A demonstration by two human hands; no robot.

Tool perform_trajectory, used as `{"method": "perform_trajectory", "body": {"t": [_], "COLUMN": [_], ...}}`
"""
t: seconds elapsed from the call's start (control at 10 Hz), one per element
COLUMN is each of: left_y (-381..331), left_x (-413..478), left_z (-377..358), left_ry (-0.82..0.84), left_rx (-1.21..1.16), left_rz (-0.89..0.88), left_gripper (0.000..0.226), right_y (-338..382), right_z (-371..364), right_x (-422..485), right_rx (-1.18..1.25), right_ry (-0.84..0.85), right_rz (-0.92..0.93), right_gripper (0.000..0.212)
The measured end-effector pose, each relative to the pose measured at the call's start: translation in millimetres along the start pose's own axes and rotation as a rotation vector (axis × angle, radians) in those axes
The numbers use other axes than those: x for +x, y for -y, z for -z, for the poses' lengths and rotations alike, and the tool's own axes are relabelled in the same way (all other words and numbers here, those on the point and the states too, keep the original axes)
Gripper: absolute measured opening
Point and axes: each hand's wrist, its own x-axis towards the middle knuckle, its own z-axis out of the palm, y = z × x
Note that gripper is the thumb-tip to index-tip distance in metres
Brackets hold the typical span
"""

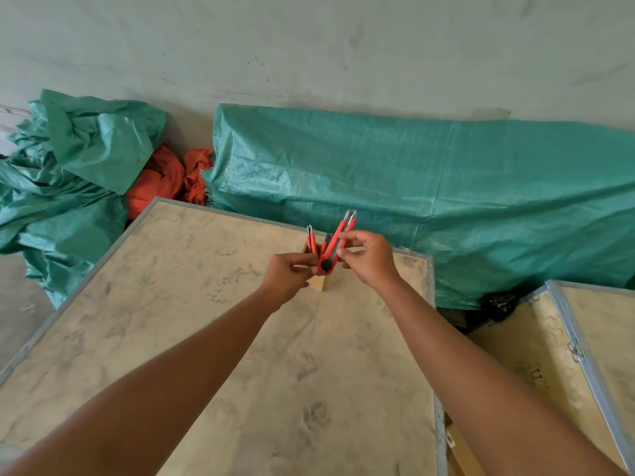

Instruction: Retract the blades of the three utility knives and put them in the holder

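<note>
Right now both of your hands are closed on one red knife (335, 245) above the wooden holder (318, 282), which stands near the far edge of the dusty crate top (240, 338). Your left hand (290, 274) pinches the knife's lower end, beside the black knob at its base, with the fingers curled in tight. Your right hand (367, 257) grips the body higher up, thumb and forefinger pressed on the red casing, the other fingers folded behind it. The knife tilts up and to the right, and a short length of grey metal shows at its top end; whether that is blade or only the metal nose, you cannot tell from this view. Two other knives already stand in the holder: a second knife (311, 239) upright at the left with a bit of metal showing at its tip, and a third knife (325, 242) just beside the one you hold, partly hidden by it. The holder's lower front corner shows between your wrists, and the rest is covered by your hands. Behind the crate lies a green tarp (446, 201), with orange cloth (165, 180) bunched at its left. A second crate (563, 355) sits to your right.
</note>
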Motion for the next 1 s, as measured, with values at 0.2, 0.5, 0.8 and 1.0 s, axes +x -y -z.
{"method": "perform_trajectory", "body": {"t": [0.2, 0.5, 0.8, 1.0], "left_y": [18.9, 48.4, 45.2, 31.8], "left_x": [58.4, 90.4, 86.8, 71.5], "left_z": [1.4, -2.8, -5.8, -7.7], "left_ry": [-0.11, -0.004, -0.023, -0.028], "left_rx": [0.366, 0.388, 0.381, 0.351], "left_rz": [0.015, 0.122, 0.105, 0.036], "left_gripper": [0.061, 0.062, 0.06, 0.059], "right_y": [-29.2, -69.2, -78.1, -61.4], "right_z": [-32.1, -69.9, -73.9, -60.2], "right_x": [45.8, 55.1, 43.6, 34.2], "right_rx": [-0.088, -0.21, -0.311, -0.238], "right_ry": [-0.101, -0.039, 0.009, -0.026], "right_rz": [0.016, 0.071, 0.137, 0.113], "right_gripper": [0.028, 0.031, 0.036, 0.038]}}
